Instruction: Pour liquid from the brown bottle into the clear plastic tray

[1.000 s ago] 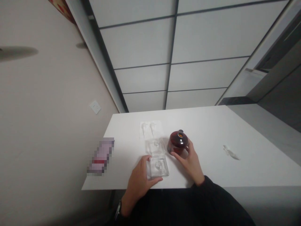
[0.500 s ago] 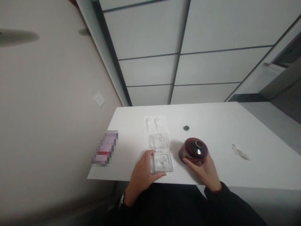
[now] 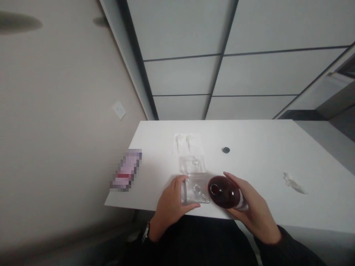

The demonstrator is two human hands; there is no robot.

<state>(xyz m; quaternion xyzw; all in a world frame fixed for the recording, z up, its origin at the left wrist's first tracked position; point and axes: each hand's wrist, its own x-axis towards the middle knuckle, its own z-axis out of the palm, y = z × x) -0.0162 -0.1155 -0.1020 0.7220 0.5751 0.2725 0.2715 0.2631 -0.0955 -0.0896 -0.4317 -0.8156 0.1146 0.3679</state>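
My right hand (image 3: 255,207) is wrapped round a dark red-brown bottle (image 3: 229,190) with an uncapped round mouth. The bottle tips to the left, its mouth close to the right side of a clear square container (image 3: 195,194). Fingers and thumb of my left hand (image 3: 172,199) clasp that container from its left side on the table. Just behind it lies a second clear square piece (image 3: 192,164) with a similar round feature; I cannot tell whether the two are joined. Whether liquid is leaving the bottle does not show.
Two pale, narrow-stemmed pieces (image 3: 189,140) lie on a white sheet at the back. A dark round cap (image 3: 226,150) is on the white table (image 3: 255,138). Crumpled clear plastic (image 3: 294,183) lies at the right, a blurred-out pink item (image 3: 127,170) at the left.
My right hand has tilted the bottle leftward and brought its mouth nearer the clear container. My left hand keeps its hold. The whole view has shifted slightly.
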